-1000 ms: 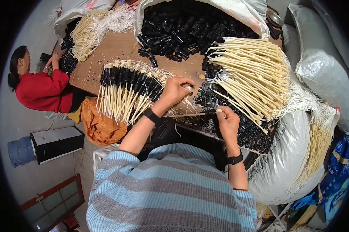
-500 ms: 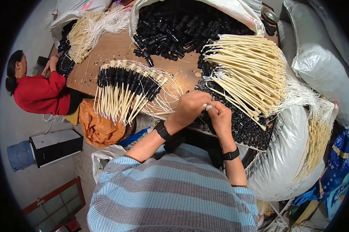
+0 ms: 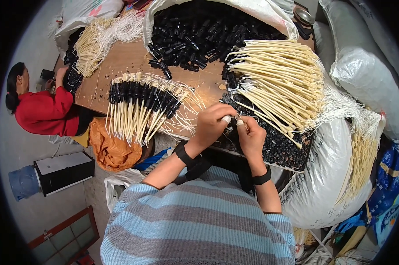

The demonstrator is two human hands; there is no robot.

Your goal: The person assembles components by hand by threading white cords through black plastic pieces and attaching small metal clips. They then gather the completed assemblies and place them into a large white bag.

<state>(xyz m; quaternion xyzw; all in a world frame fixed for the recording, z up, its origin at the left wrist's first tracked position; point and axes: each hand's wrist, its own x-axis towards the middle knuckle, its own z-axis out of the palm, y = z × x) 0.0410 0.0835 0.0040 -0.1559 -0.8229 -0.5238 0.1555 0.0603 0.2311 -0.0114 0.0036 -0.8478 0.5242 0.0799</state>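
Observation:
My left hand (image 3: 211, 126) and my right hand (image 3: 252, 138) are close together over the near edge of the table. Both are pinched closed, fingertips almost meeting, with white wraps on some of the fingers. What they grip is too small and too hidden to name. Beneath and beside them spreads a heap of tiny black parts (image 3: 281, 152). Beyond my right hand lies a large bundle of cream-coloured tubes (image 3: 276, 81) with white wires. Left of my hands, a row of black connectors (image 3: 135, 92) is laid out, with cream tubes and thin wires running from them.
An open white sack (image 3: 147, 24) spills black connectors (image 3: 195, 42) at the back. Full white sacks (image 3: 323, 176) crowd the right side. A person in red (image 3: 45, 110) works at the table's left end. An orange bag (image 3: 113, 148) sits below the table edge.
My hands have drawn slightly apart at the fingertips, the left thumb now showing beside the right fingers. The view has shifted a little; the laid-out things keep their places.

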